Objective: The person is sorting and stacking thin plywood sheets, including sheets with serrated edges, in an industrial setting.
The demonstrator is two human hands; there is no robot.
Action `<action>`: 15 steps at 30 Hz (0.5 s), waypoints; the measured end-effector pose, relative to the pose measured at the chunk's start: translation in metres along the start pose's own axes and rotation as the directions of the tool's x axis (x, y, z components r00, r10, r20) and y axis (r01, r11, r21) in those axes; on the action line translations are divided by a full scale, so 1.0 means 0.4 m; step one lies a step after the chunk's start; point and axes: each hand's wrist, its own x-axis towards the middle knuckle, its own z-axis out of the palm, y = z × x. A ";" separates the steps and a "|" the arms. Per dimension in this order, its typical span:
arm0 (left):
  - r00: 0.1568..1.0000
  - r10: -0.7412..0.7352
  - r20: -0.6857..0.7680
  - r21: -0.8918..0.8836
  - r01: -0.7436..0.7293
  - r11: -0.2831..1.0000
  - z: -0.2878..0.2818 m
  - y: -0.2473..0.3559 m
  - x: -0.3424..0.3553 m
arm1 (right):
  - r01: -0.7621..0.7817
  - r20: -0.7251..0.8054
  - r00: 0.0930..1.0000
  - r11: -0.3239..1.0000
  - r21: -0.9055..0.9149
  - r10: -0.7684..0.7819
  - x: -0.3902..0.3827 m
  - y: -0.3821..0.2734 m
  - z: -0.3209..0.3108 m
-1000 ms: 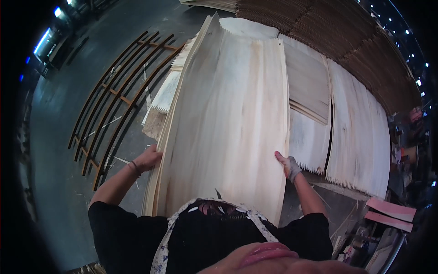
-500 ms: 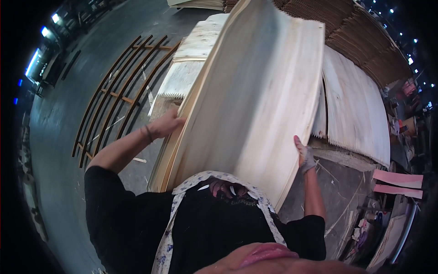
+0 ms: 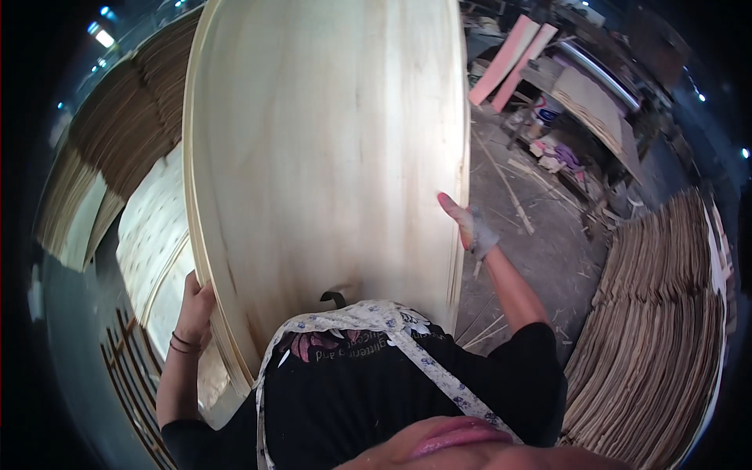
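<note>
A stack of large pale wood veneer sheets spans the space in front of me, its near end against my apron. My left hand is closed on the left edge, where several layers show. My right hand, with a greyish covering over the palm and wrist, grips the right edge. Its thumb lies on top of the upper sheet, and its other fingers are hidden beneath. The sheets bow slightly along their sides.
At the left stand pale veneer piles, brown veneer stacks and a slatted rack. A tall brown veneer stack is at the right. Pink strips lie near a cluttered bench; wood scraps litter the floor.
I have turned to the right with the veneer sheets in both hands. The piles and rack have shifted left in view, and a brown stack has appeared at the right.
</note>
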 end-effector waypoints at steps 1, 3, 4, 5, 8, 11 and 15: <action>0.998 0.019 0.060 0.017 -0.021 1.000 0.080 0.027 0.048 | -0.002 -0.061 0.998 0.999 -0.039 -0.001 -0.018 -0.019 -0.074; 0.979 0.095 0.179 0.038 -0.103 0.994 0.254 0.085 0.149 | 0.084 -0.121 0.990 0.991 0.108 -0.071 0.000 0.000 -0.300; 0.954 0.151 0.259 0.056 -0.171 0.984 0.347 0.116 0.196 | 0.051 -0.178 0.983 0.996 0.079 -0.036 0.005 -0.019 -0.420; 0.947 0.152 0.284 0.064 -0.177 0.982 0.417 0.150 0.239 | 0.011 -0.238 0.971 0.997 0.072 0.006 0.003 -0.014 -0.506; 0.865 0.204 0.458 0.071 -0.264 0.962 0.645 0.249 0.387 | 0.152 -0.351 0.934 0.965 0.211 -0.070 0.001 -0.019 -0.701; 0.799 0.148 0.583 0.048 -0.215 0.975 0.837 0.327 0.501 | 0.237 -0.481 0.870 0.949 0.208 -0.112 -0.008 0.003 -0.833; 0.667 0.212 0.714 0.035 -0.336 0.941 1.126 0.387 0.738 | 0.113 -0.629 0.776 0.991 0.067 -0.046 0.029 0.010 -1.059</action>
